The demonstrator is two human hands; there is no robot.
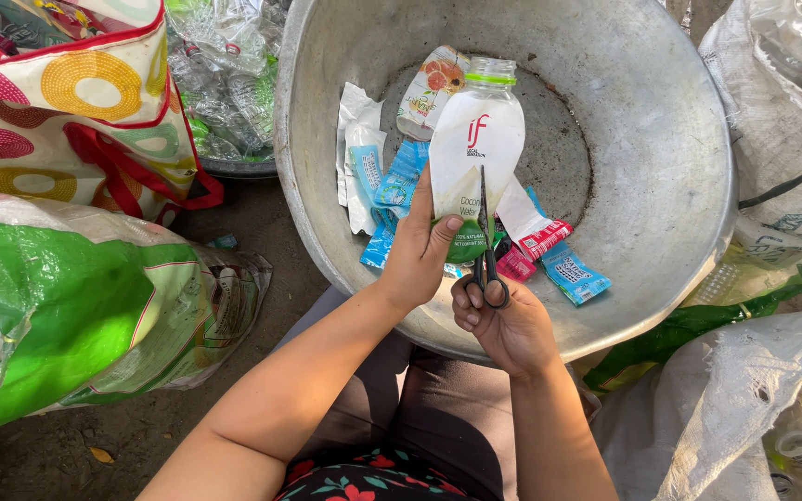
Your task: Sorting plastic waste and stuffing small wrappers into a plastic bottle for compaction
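While its base is hidden by the left hand (417, 255) gripping it, the white-sleeved bottle (473, 158) is held over the metal basin (661, 186), where cut labels (392, 181) lie; scissors (486, 246) are gripped by the right hand (503, 320).

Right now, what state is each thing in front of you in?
Bottle: uncapped, white label still on, held over the basin.
Scissors: blades against the label, pointing up.
Left hand: gripping the bottle's lower end.
Right hand: fingers through the scissor handles.
Metal basin: holds loose cut labels.
Green sack: bulging, lying on its side.
Patterned bag: upright, stuffed full.
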